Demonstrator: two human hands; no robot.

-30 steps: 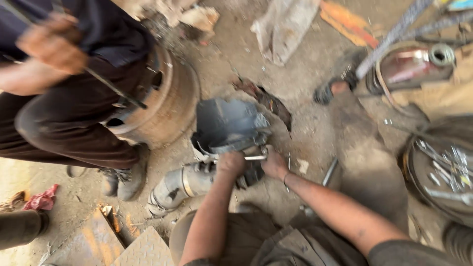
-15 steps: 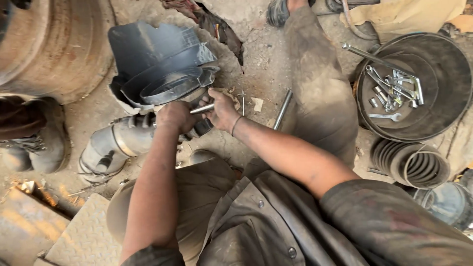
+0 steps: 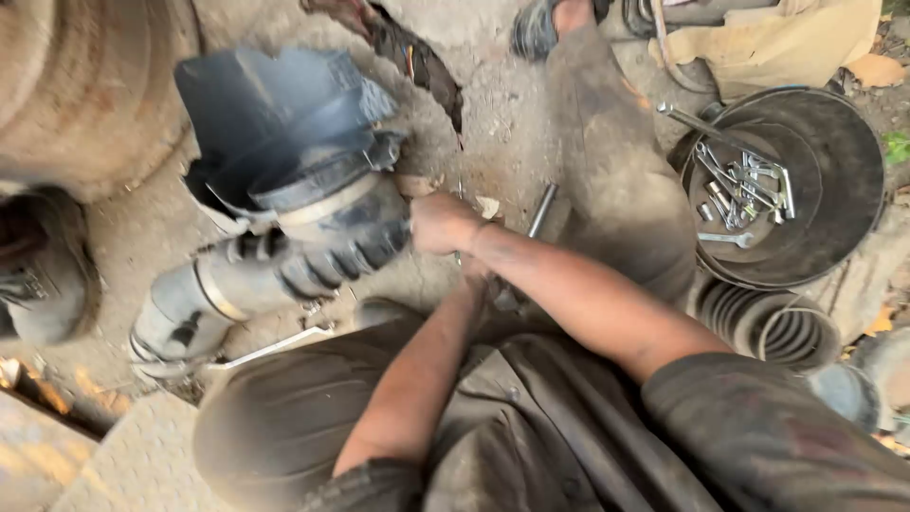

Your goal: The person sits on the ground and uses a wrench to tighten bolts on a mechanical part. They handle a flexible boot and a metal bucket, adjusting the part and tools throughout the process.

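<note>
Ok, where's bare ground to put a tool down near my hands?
Bare dirt lies between the black duct and the outstretched leg, above the right hand. Another strip runs left of the ribbed hose. The pan of wrenches is crowded.

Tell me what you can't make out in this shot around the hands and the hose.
- Left hand, head view: mostly hidden under the right forearm.
- Right hand: fingers blurred, grip unclear.
- Ribbed hose: motion blur hides clamp details.
- Tools in the round pan: too small to identify.
- Rusty drum: cut off by the frame edge.
</note>
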